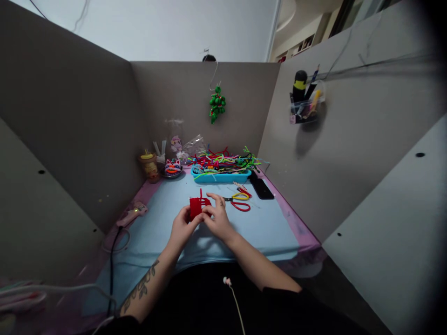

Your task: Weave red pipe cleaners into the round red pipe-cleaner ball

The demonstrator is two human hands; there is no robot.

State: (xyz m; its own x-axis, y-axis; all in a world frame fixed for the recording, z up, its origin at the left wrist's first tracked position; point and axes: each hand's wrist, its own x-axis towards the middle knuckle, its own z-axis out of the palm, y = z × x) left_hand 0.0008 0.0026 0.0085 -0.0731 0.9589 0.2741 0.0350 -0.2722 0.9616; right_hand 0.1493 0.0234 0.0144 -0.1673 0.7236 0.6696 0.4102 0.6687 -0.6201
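A small red fuzzy piece (196, 208) is held up over the light blue cloth, with a red strand sticking up from its top. My left hand (184, 224) is closed round its left and lower side. On the right side, my right hand (217, 216) pinches the piece between thumb and fingers, its index finger bent above. Just beyond my right hand, scissors with a yellow and a red handle (240, 206) lie on the cloth.
Behind my hands stands a blue tray (223, 178) heaped with coloured fuzzy stems. A black phone (262, 188) lies at the right. A bowl (171, 171) and a cup (150, 168) are back left; a pink glue gun (132, 214) rests left. Grey partitions surround the table.
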